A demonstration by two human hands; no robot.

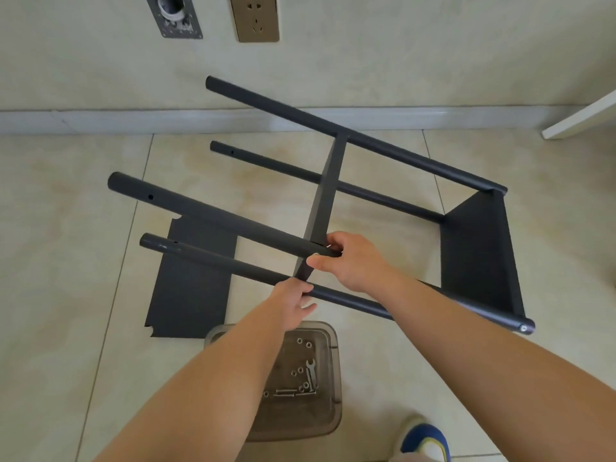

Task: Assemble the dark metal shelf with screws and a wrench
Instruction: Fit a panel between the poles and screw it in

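The dark metal shelf lies on its side on the tiled floor, with several round posts pointing left. An end panel sits at its right and a middle panel stands between the posts. My right hand pinches the upper near post where the middle panel meets it; something small and shiny shows at the fingertips. My left hand grips the lowest post just under that panel. A loose dark panel lies flat on the floor to the left. A small wrench and several screws and nuts lie in a clear plastic tray.
The wall with its skirting board runs behind the shelf, bearing a brass socket and a metal plate. A white board edge shows at the far right. My shoe is at the bottom right, beside the tray.
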